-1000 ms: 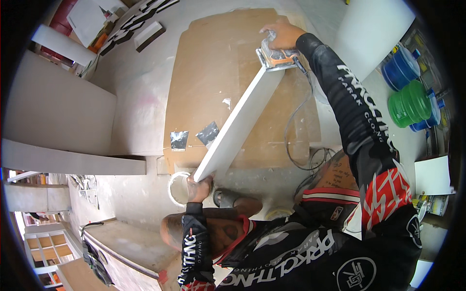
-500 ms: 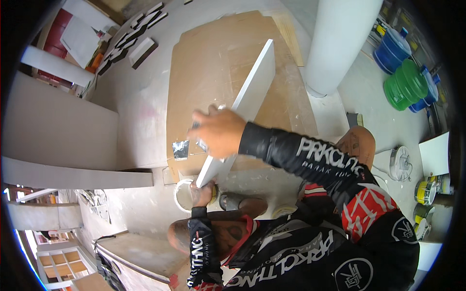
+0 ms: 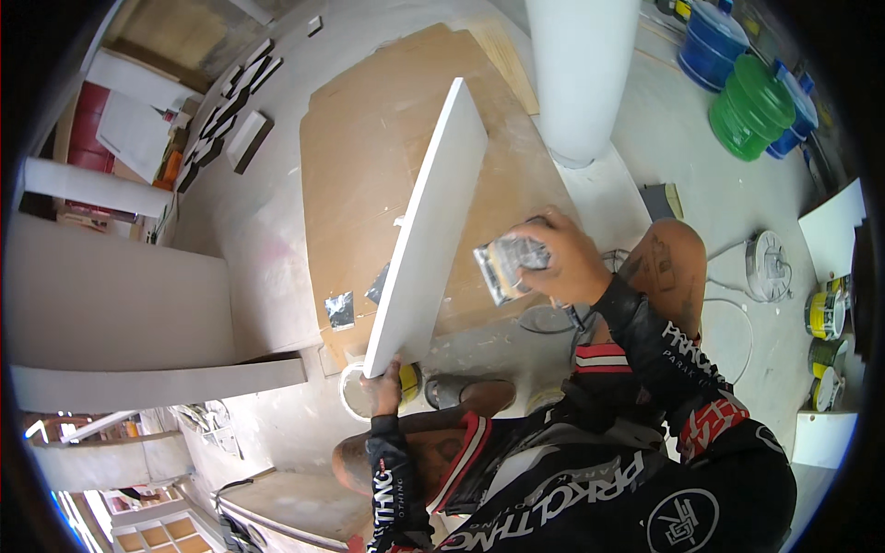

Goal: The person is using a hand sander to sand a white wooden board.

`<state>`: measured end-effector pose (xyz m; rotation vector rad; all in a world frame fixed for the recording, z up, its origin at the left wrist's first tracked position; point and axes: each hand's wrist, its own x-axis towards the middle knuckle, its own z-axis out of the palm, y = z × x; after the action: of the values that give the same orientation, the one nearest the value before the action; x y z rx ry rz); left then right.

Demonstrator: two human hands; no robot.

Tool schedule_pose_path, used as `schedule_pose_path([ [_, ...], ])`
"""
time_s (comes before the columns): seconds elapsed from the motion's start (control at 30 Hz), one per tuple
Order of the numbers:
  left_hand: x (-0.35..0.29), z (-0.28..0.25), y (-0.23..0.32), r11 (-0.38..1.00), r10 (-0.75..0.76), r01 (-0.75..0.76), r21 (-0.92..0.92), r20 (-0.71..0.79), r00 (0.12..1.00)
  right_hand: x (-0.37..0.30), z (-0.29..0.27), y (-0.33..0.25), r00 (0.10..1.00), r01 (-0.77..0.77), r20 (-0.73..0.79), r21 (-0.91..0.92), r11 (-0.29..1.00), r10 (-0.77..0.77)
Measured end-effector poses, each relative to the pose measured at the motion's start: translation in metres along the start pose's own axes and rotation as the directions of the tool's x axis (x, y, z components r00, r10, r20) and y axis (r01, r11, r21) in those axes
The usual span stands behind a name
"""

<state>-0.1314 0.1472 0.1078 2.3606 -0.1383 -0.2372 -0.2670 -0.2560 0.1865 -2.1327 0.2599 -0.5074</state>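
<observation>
A long white board (image 3: 431, 230) stands tilted on edge over a brown cardboard sheet (image 3: 346, 175) on the floor. Its near end rests in my left hand (image 3: 383, 387), the fingers closed around the lower corner. To the right of the board, apart from it, my right hand (image 3: 570, 263) grips a palm sander (image 3: 505, 265). The sander's flat, worn pad is turned toward the board, and a dark cord hangs below it. Left of the board, a small shiny dark square (image 3: 340, 311) lies on the cardboard; a second one is partly hidden behind the board.
A white bucket (image 3: 354, 394) stands beside my left hand. Beyond the cardboard rises a white column (image 3: 581, 83). Blue jugs (image 3: 713, 44) and a green jug (image 3: 751, 106) are at far right. A cord reel (image 3: 767, 265) lies right of my knee. Several dark-edged pieces (image 3: 249, 143) lie far left.
My right hand has swung with the sander from the board's left edge to its right side, clear of the board. My left hand keeps its hold on the near end.
</observation>
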Motion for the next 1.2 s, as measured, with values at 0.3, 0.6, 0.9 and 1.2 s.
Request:
schedule_pose_path([
  [0.3,-0.026,0.037,-0.036,0.659,-0.306,0.485,-0.575,0.384,0.871,-0.030,-0.037,0.042,0.930,-0.192,-0.332,-0.074,0.979,0.157],
  [0.6,-0.021,0.053,-0.057,0.981,-0.145,0.155,-0.117,0.091,0.985,-0.037,-0.060,0.044,0.898,-0.207,-0.408,-0.059,0.977,0.165],
  [0.9,-0.019,0.053,-0.004,0.947,0.282,-0.314,-0.071,-0.283,0.917,-0.034,-0.061,0.041,0.909,-0.201,-0.379,-0.039,0.979,0.172],
  [1.2,0.019,-0.006,0.158,0.943,0.279,-0.324,-0.075,-0.351,0.894,-0.032,-0.055,0.039,0.927,-0.152,-0.347,-0.005,0.988,0.140],
])
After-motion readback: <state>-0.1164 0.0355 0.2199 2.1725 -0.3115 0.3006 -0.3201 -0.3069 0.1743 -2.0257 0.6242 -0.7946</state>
